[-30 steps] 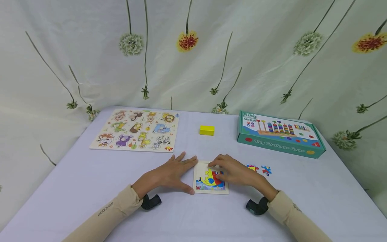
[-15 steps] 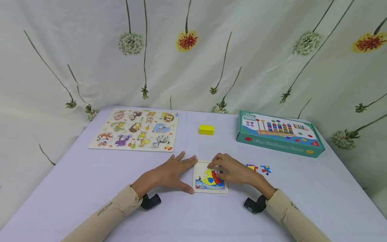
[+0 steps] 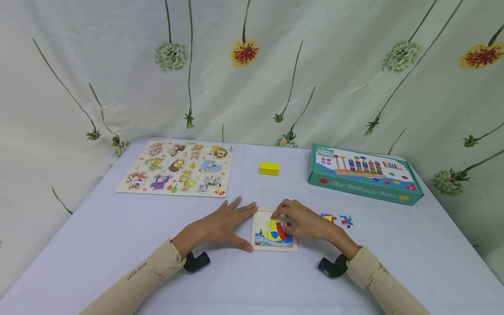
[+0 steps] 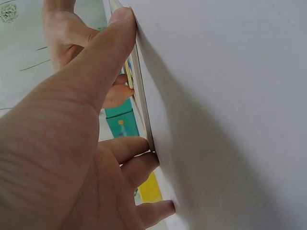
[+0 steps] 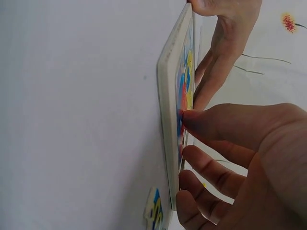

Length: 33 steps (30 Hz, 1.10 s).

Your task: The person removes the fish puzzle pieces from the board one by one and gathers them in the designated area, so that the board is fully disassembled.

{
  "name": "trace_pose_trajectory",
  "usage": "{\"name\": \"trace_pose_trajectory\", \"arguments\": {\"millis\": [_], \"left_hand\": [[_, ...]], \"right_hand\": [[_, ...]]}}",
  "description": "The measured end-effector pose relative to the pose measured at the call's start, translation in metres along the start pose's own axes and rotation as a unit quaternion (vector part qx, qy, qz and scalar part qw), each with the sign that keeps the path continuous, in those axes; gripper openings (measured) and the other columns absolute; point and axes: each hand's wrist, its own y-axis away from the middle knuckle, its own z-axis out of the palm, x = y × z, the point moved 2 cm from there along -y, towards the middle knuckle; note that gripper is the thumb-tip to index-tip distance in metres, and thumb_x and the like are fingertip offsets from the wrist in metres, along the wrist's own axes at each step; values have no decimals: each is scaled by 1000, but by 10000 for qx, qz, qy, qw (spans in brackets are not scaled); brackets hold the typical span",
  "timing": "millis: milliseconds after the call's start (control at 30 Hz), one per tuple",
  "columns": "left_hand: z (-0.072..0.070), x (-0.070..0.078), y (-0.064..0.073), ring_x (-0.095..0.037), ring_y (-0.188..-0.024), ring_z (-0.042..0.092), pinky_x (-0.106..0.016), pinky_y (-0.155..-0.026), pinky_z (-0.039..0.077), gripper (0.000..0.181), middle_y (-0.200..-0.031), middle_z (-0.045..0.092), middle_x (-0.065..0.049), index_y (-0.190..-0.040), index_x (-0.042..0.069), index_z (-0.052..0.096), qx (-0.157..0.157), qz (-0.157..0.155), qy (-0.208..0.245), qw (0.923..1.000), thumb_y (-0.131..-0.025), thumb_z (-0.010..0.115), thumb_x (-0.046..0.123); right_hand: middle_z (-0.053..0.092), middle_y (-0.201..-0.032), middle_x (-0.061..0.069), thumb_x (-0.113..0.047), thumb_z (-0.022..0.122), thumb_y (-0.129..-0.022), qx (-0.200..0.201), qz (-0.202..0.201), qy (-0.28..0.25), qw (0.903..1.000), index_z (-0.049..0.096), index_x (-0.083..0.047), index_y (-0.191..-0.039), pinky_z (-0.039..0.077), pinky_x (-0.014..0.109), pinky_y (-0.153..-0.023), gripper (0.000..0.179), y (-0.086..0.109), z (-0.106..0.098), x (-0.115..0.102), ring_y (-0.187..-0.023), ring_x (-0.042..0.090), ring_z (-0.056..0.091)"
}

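A small wooden jigsaw board (image 3: pixel 275 250) lies at the middle of the table, its picture yellow, red and blue, with bare wood at the upper left. My left hand (image 3: pixel 224 225) lies spread beside it, thumb and fingertips touching its left edge. Over the board, my right hand (image 3: pixel 305 222) pinches a jigsaw piece (image 4: pixel 129 74) between thumb and bent fingers, mostly hidden by them. In the right wrist view the thumb (image 5: pixel 220 122) presses close on the picture side. Two loose pieces, one partly behind the right hand, lie to the right; one is a blue and red piece (image 3: pixel 346 221).
Behind the left hand lies a large animal peg puzzle board (image 3: pixel 173 168). A yellow block (image 3: pixel 269 169) sits at the back middle. The green Ring Challenge Game box (image 3: pixel 366 175) stands at the back right, before a flowered curtain (image 3: pixel 346 65).
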Motion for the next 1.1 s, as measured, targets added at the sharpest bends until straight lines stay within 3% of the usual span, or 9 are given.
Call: {"name": "trace_pose_trajectory", "arguments": {"millis": [767, 1100], "left_hand": [[-1, 0, 1, -29, -148, 3, -54, -117, 3, 104, -159, 21, 9, -153, 21, 27, -14, 20, 30, 10000, -70, 74, 63], [0, -1, 0, -29, -148, 3, -55, -117, 4, 104, -159, 20, 9, -153, 21, 27, -2, 55, 1, 10000, -70, 73, 65]], "right_hand": [[57, -117, -1, -9, 68, -87, 84, 184, -309, 9993, 59, -14, -117, 47, 37, -93, 31, 0, 2, 1, -107, 18, 49], [60, -105, -4, -10, 68, -87, 234, 310, -533, 9978, 61, -13, -113, 49, 33, -87, 27, 0, 1, -3, -98, 16, 51]]}}
